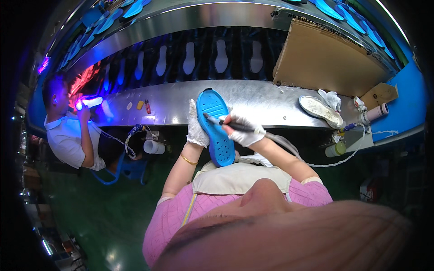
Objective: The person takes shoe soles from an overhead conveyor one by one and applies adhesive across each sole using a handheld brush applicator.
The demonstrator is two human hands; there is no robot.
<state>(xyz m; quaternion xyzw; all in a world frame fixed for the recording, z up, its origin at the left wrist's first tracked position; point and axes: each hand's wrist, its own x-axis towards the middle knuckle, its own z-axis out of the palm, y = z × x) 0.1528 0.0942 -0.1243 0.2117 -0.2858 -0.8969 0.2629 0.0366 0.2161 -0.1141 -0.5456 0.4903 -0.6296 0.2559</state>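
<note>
My left hand [196,128], in a white glove, holds a blue shoe sole [216,128] by its left edge, tilted up over the edge of the steel workbench [262,101]. My right hand [244,131], also gloved, grips a dark pen-like tool [222,122] with a hose trailing from it. The tool's tip rests on the upper part of the sole's perforated face.
A conveyor with white insoles [221,56] runs behind the bench. A shallow dish [320,109], white rags, a tube [373,114] and a cardboard sheet [326,58] are to the right. Another person [68,131] at left holds a glowing lamp [88,103].
</note>
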